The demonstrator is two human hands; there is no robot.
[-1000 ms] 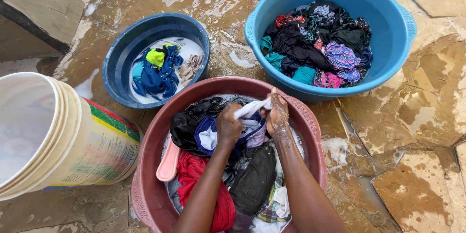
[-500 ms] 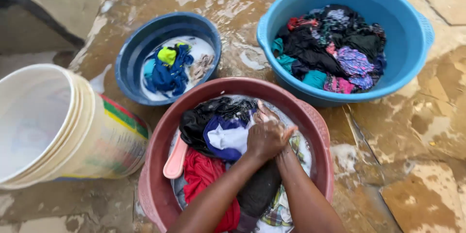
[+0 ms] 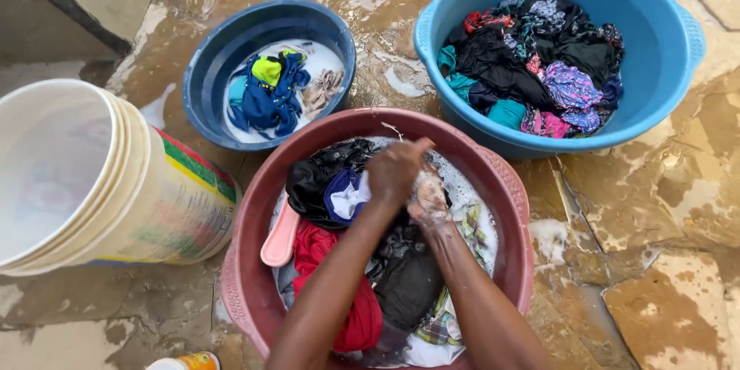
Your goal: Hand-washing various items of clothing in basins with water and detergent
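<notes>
Both my hands are over a maroon wash basin full of soapy water and wet clothes. My left hand is closed on a white and blue garment, pressing against my soapy right hand, which grips the same cloth. A black garment lies to the left of the hands. A red garment and a dark one lie under my forearms. A pink scrubbing brush leans on the basin's left inner wall.
A dark blue basin with blue and yellow clothes in milky water sits at back left. A light blue tub piled with mixed clothes stands at back right. A tilted cream bucket lies left. The stone floor is wet.
My hands have come together and slid a little right over the garment, rubbing it. The view has shifted slightly, moving the basins rightward in the picture.
</notes>
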